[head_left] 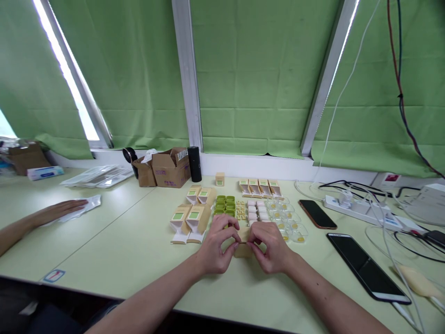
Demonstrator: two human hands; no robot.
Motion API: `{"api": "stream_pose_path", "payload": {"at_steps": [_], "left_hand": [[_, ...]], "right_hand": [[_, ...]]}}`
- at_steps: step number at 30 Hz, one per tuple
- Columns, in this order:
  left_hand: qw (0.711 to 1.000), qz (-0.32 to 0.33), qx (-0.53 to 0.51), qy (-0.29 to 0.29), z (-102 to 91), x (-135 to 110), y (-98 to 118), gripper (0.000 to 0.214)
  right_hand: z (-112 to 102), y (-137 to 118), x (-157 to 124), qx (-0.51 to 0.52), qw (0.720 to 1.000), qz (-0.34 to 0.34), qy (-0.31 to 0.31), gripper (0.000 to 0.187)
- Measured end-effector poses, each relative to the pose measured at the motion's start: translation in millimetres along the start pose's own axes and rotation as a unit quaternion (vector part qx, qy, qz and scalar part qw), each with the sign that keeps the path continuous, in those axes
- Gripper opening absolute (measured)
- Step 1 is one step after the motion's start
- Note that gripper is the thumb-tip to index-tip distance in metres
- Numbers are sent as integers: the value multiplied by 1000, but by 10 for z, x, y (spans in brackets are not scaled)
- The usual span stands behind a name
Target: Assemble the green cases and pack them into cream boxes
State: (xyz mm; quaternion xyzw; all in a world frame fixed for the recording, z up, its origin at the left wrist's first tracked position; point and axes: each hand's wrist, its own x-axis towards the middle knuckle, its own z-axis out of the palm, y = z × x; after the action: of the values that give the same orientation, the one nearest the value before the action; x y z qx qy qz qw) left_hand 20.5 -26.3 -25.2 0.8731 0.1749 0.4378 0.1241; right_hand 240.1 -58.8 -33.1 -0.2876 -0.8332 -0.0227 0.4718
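Observation:
My left hand (pixel 217 246) and my right hand (pixel 269 248) meet at the middle of the pale green table (pixel 121 241), fingers pinched on a small tan cardboard box (pixel 242 249) that rests on the table between them. Just beyond the hands lie rows of small green pots (pixel 225 204), white caps (pixel 256 209), tiny tan squares (pixel 240 209) and clear trays with yellow pieces (pixel 287 220). Open tan boxes with green labels (pixel 189 221) lie to the left of my left hand.
Two phones (pixel 317 214) (pixel 366 267) lie at right, near a power strip (pixel 361 208) and tangled cables. Brown cartons (pixel 170 167) and a black cylinder (pixel 194 163) stand by the window sill. Another person's hand (pixel 57 211) rests on a plastic bag at left.

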Motion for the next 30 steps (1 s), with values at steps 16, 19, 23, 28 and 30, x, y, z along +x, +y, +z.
{"api": "stream_pose_path", "payload": {"at_steps": [16, 19, 23, 28, 30], "left_hand": [[996, -84, -41, -9, 6, 15, -23, 33], [996, -82, -41, 10, 21, 0, -46, 30], [995, -87, -33, 35, 36, -10, -74, 25], [995, -94, -35, 21, 47, -8, -85, 36], [994, -96, -40, 22, 50, -8, -86, 36]], "right_hand": [[-308, 54, 50, -66, 984, 78, -146, 33], [-346, 86, 52, -83, 978, 100, -163, 36], [-345, 120, 42, -88, 984, 99, -117, 34], [-316, 44, 57, -62, 983, 88, -147, 36], [-301, 19, 60, -68, 978, 94, -173, 39]]}}
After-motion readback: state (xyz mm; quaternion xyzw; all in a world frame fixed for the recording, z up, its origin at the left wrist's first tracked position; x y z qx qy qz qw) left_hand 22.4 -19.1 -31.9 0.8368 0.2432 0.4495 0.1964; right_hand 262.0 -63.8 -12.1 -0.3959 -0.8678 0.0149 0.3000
